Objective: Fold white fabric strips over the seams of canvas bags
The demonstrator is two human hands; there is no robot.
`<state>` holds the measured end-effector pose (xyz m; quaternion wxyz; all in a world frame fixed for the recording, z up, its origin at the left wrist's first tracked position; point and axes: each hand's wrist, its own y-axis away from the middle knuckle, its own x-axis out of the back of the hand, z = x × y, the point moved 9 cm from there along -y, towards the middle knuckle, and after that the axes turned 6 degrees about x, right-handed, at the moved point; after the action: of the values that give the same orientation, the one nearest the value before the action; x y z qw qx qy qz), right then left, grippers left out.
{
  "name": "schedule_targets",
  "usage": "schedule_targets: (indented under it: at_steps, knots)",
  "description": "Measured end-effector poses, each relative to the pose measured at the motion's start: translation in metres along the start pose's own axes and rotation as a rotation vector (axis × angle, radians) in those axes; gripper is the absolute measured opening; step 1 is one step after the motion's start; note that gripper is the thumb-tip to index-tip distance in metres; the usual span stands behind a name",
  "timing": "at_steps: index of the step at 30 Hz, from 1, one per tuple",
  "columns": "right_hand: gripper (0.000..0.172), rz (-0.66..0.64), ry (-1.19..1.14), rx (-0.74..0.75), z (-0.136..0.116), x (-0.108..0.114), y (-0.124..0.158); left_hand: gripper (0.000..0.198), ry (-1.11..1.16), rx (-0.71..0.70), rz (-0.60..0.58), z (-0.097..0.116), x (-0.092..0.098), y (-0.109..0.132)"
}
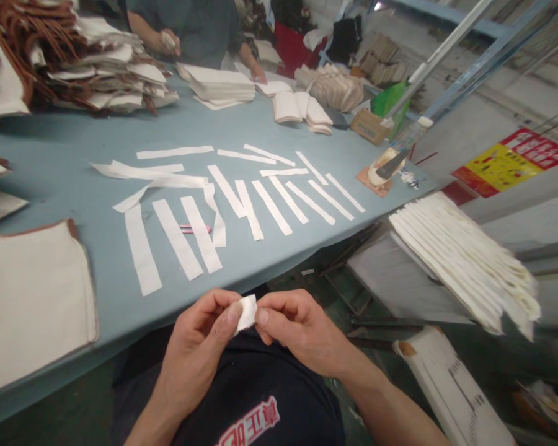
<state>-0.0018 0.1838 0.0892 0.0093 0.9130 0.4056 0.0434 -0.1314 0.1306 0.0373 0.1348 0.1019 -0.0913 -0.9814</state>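
Both sets of fingertips [232, 313] are pinched on the small white piece [247, 311]. The left hand [199, 347] takes it from 9 o'clock with thumb and forefinger. The right hand [302, 331] meets it from 3 o'clock, thumb against its edge. The piece looks folded or doubled over, though I cannot tell how many layers it has. It sits squarely between the two thumbs, held in the air over the dark lap, just short of the table [74, 155] edge at 12 o'clock.

Moving outward, the white strips [272, 207] lie flat on the blue surface in a loose row running from 11 to 1 o'clock. Most are straight and apart, while a few at the left end cross one another. A pink pen [195, 228] lies among them. In my judgement the laid-out strips are the finished part of the work, and only the piece in the fingers is being handled now. How many more are to come, the view does not show.

At 9 o'clock a pale cloth bag [32, 297] lies flat. At 3 o'clock a fanned stack of white pieces [465, 260] rests on a lower stand. At 1 o'clock near the table corner stands a glue dish [384, 168]. Far across at 12 o'clock a co-worker's hand [259, 73] rests beside another stack [221, 85].
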Motion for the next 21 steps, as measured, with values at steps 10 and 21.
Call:
schedule_targets:
  at_steps: [10, 21]
  knots:
    - [0.03, -0.037, -0.067, -0.058, 0.012, -0.001, -0.002, 0.045, -0.019, 0.05, 0.006, -0.016, 0.001, -0.005]
    - [0.032, 0.083, -0.114, -0.042, 0.021, 0.005, -0.007, 0.027, -0.314, -0.092, 0.232, 0.012, 0.012, 0.017]
